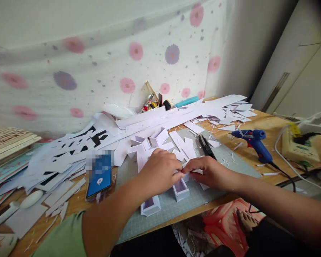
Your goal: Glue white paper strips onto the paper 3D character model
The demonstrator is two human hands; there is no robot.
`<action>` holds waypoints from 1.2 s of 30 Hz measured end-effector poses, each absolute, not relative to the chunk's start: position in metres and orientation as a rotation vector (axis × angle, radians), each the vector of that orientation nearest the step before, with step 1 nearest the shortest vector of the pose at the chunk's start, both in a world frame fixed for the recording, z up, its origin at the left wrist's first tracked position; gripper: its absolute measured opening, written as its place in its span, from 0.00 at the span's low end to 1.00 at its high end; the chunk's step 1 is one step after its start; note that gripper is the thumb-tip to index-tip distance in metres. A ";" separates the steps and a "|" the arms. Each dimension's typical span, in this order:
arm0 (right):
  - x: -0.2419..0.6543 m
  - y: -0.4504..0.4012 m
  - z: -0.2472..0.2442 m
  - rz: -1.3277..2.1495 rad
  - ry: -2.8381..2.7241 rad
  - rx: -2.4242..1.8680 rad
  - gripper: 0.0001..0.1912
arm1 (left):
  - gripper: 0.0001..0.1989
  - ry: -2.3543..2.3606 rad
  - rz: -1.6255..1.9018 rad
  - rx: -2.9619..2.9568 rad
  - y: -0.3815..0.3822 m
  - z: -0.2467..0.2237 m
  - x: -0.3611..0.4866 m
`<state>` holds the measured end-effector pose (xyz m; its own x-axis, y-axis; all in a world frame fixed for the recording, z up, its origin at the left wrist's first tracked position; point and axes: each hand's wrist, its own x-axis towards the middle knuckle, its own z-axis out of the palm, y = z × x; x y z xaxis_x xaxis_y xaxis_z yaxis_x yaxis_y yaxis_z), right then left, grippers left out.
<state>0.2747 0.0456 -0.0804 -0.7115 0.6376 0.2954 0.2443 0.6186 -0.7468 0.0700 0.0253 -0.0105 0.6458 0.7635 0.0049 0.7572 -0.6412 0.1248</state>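
Observation:
My left hand (160, 169) is closed, its thumb and fingers pinching the upper end of a white cardboard piece with raised walls (181, 191). From the other side my right hand (210, 173) meets it, thumb and fingertips bent onto the same piece. My fingers hide the part between them. Below my left wrist another white walled cardboard piece (151, 206) lies on the grey-green cutting mat (160, 223). Beyond my hands stand folded white cardboard parts (158, 137). A black utility knife (206, 147) rests on the mat behind my right hand.
A blue glue gun (253, 141) lies at the right, near a power strip (299, 146) with cables. A phone (100, 175) with a lit screen sits left of the mat. White cardboard sheets and offcuts (69, 150) cover the back and left. A tool holder (151, 105) stands behind.

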 end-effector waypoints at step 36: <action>0.269 0.044 -0.046 1.148 -1.821 -1.078 0.07 | 0.29 1.492 0.460 2.463 0.025 -0.010 0.069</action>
